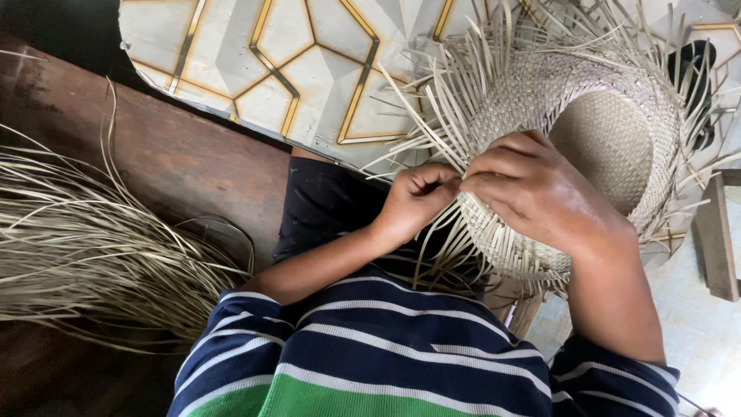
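Together our left hand (415, 197) and right hand (532, 189) pinch straw strips at the brim of an unfinished, empty woven hat (610, 139), loose straw bundle (85, 247) lying beside us

Pale tan woven hat (610, 139), navy-white-green striped shirt (370, 355), grey gold-lined floor mat (255, 62)

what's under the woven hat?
The woven hat sits over a patterned floor, with wooden legs below its rim. Both hands cover the rim's near edge.
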